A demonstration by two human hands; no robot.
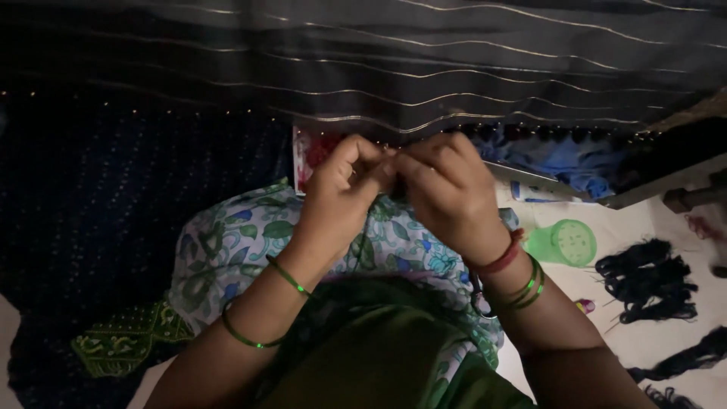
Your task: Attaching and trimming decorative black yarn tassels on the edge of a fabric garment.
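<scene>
Nearest to me is my lap: smooth olive-green cloth [379, 356], and over my knees a soft printed cotton [242, 242], pale with green leaves and blue flowers, rumpled into folds. Thin glossy green bangles [288, 276] ring my left wrist; on my right wrist sit more green bangles and a red thread band [506, 257].

Above the knees my two hands meet, fingertips together. My left hand [341, 197] is curled, thumb and fingers pinched narrow. My right hand [447, 189] bends over from the other side, its fingers pinched shut just as tightly, touching the left fingertips. Whatever sits in that pinch is too small and too dark to make out; I cannot tell what I hold. A thin dark thread [362, 246] seems to hang from the pinch down across the printed cotton.

To my right, on the pale floor, stands a translucent green plastic cup [564, 242], round, with a dotted lid. Past it lie black tassels [647, 276], stringy and loose, well apart from my hands.

Just behind my hands is a flat box with red bits [310, 155]. Farthest off hangs dark fabric [454, 68], sheer and draped, crossed by fine gold lines with a beaded edge.
</scene>
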